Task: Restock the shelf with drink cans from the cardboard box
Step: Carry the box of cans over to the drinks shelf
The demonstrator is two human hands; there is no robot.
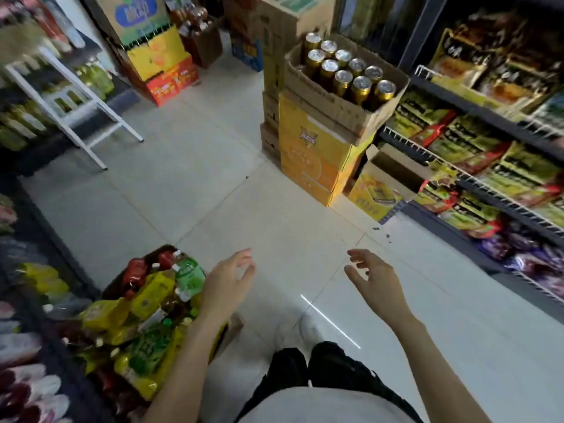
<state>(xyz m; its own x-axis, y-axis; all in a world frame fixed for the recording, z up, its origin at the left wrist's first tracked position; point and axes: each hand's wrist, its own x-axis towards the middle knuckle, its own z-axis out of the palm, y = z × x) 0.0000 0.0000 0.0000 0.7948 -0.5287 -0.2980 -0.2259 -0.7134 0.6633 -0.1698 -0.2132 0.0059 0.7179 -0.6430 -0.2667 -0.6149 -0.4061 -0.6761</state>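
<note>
No legible text anywhere. Blue oval logo on tall carton [137,13], far ahead-left of the fingers: characters blurred, unreadable. Triangular emblem on yellow carton [308,138] under the cardboard box [345,108], ahead of the fingers: unreadable. Snack packets on shelf [476,160], ahead-right: print too small.

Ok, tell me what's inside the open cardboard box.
The cardboard box holds upright gold cans, ten silver tops showing. Its front wall hides their lower parts and anything beneath.

Pale tiled floor [213,190], stocked aisles
</note>
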